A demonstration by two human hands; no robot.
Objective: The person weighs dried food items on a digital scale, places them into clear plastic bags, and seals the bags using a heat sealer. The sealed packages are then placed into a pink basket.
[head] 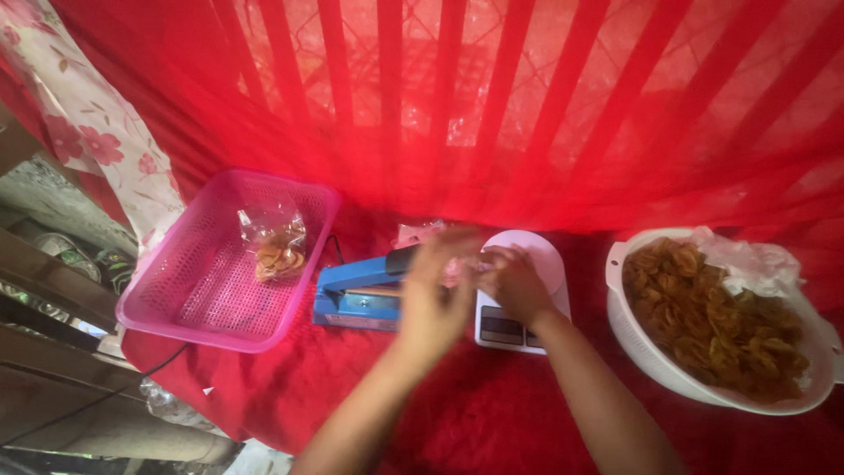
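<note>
Red cloth (492, 413) covers the whole surface, so anything dropped shows up against it.

White colander (633, 343) sits well to the right of the hands and is heaped with fried chips (712, 325). It's within easy reach of the right arm, likely the bulk stock. A crumpled clear plastic sheet (747, 259) lies at its far rim.

Pink basket (176, 308) is out to the left, holding one filled clear bag (277, 242); reads as the finished-goods bin, kept away from the loose chips.

Blue heat sealer (356, 295) is directly under and left of the left hand, next to the white scale (514, 325) beneath the right hand. The two sit side by side, so weighing and sealing share one spot.

Left hand (435, 295) and right hand (514, 281) meet over the scale's platform, fingers curled together on a small clear bag (462, 268), which is blurred. The grip looks pinched on its mouth from both sides, probably to keep it shut. What's in it can't be made out.
</note>
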